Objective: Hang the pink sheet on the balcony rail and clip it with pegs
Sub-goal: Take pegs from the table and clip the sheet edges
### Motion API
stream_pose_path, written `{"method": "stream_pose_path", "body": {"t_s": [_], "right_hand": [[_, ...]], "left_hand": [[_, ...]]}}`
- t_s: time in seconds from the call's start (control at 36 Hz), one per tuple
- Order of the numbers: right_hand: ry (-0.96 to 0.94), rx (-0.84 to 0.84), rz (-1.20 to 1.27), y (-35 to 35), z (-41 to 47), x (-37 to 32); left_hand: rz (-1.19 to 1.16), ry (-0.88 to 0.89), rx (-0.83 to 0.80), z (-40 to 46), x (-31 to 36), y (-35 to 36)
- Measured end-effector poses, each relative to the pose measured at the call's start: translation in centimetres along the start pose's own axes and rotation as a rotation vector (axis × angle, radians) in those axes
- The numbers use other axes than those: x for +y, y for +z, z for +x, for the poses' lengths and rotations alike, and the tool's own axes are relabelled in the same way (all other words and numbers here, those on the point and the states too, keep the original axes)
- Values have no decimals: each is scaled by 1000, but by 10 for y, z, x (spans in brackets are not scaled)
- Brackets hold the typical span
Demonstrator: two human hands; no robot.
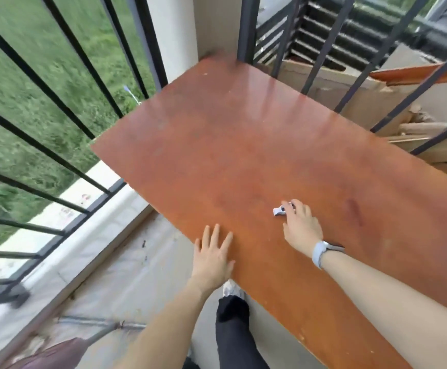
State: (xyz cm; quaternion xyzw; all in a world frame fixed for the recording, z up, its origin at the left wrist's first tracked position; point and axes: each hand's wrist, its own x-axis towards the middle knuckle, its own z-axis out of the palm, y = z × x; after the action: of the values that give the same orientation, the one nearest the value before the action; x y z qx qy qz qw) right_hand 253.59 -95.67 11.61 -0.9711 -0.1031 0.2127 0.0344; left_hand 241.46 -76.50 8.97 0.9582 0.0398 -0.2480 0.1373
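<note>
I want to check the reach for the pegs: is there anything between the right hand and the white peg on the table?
Nothing visible: the right hand already touches the white peg on the brown table.

brown tabletop [243, 155] | cardboard [350, 89] behind | grass [17, 89] below

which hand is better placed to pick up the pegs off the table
Right. The right hand already has its fingertips on the white pegs, while the left hand lies flat at the brown table edge, apart from them.
</note>
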Motion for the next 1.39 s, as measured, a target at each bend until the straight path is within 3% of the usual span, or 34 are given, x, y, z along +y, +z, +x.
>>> {"method": "stream_pose_path", "body": {"t_s": [0.08,0.22,0.39,0.61,0.81,1.0,1.14,1.25,1.39], "right_hand": [[-2,-43,-120,4,25,5],[-102,39,-294,9,38,3],[-246,121,-91,7,15,-30],[-505,-166,137,21,-68,-159],[-854,-260,139,60,-205,-287],[-1242,-282,118,116,-381,-416],[-1506,-378,108,158,-530,-494],[-1779,-478,136,181,-642,-543],[-1933,-536,133,224,-768,-597]], "left_hand": [[50,-11,-22,5,-3,13],[5,-31,-42,6,-2,13],[-210,-210,81,-18,-12,4],[-344,-627,224,-152,-99,22],[-466,-898,559,-339,-158,60],[-537,-1182,714,-566,-181,139],[-515,-1535,838,-724,-180,196],[-523,-1729,953,-819,-176,234],[-457,-1960,1119,-912,-186,261]]}}
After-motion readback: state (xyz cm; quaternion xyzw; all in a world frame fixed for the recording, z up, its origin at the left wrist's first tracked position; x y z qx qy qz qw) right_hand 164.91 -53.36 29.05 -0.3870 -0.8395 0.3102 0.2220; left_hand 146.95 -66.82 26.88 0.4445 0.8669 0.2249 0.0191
